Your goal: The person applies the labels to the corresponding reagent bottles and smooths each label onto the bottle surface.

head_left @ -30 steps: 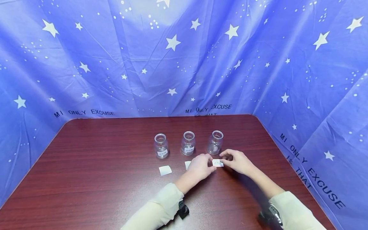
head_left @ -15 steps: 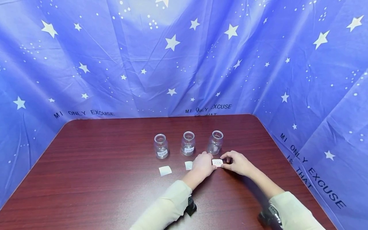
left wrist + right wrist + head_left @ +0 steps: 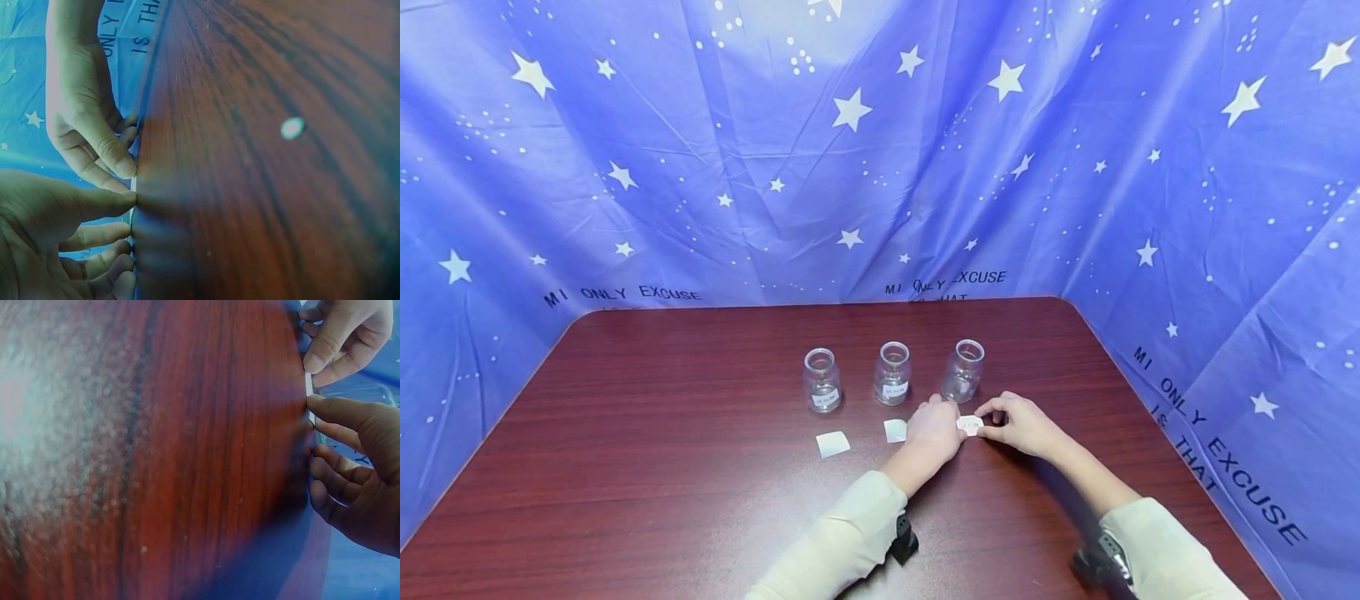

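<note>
A small white label point(image 3: 971, 426) with handwriting-like marks lies at the table surface in front of the right-hand jar point(image 3: 962, 377). My left hand point(image 3: 934, 431) holds its left edge with thumb and fingertips. On the opposite edge, my right hand point(image 3: 1021, 425) pinches it between thumb and forefinger. Both wrist views show only the label's thin white edge between the fingertips. The middle jar point(image 3: 892, 373) and the left jar point(image 3: 822, 381) carry white labels low on their fronts. All three glass jars stand upright with open mouths.
Two blank-looking white paper pieces lie on the table: one square point(image 3: 832, 444) before the left jar and another piece point(image 3: 895, 431) beside my left hand, partly covered by it. A blue star-patterned cloth point(image 3: 820, 167) hangs behind and beside the dark red wooden table point(image 3: 625, 467).
My left hand and forearm have shifted slightly right, uncovering more of the middle paper piece. The label has turned a little between my fingertips, while my right hand stays almost still.
</note>
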Demonstrator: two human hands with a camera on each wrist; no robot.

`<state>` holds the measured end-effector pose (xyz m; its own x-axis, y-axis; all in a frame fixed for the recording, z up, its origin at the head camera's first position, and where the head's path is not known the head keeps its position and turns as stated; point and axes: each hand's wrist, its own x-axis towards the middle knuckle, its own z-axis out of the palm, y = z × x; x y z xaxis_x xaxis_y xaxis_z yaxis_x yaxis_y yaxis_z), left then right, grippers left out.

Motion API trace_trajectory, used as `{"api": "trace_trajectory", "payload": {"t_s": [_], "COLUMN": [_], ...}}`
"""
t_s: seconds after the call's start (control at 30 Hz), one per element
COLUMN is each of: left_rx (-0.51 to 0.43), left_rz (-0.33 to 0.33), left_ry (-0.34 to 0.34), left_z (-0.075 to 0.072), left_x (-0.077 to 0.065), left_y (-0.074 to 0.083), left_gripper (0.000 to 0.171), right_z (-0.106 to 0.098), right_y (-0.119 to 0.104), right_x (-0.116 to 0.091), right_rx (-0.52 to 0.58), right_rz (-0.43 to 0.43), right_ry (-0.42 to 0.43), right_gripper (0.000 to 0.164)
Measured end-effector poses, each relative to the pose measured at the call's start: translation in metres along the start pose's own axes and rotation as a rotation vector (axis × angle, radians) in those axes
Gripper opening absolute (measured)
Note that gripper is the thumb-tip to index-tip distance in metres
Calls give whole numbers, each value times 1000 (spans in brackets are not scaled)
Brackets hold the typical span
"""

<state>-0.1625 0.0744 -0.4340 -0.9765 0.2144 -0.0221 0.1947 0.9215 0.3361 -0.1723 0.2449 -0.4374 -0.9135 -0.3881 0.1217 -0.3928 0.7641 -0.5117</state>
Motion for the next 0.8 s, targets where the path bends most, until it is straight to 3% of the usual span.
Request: {"api": "trace_trajectory", "payload": {"t_s": [0.43,0.8], "left_rx": [46,-2], "left_rz": [-17,17], "left_ry": [-22,20], "left_z": [2,-2], "left_x": [3,-2], "left_y": [0,-2], "left_gripper": [15,11], "right_z": [0,1], "right_y": [2,3], "right_x": [1,1], "right_rx": [-2,3], "right_rz": [-14,-61], "right_ry": [-7,-16], "right_gripper": [27,20]}}
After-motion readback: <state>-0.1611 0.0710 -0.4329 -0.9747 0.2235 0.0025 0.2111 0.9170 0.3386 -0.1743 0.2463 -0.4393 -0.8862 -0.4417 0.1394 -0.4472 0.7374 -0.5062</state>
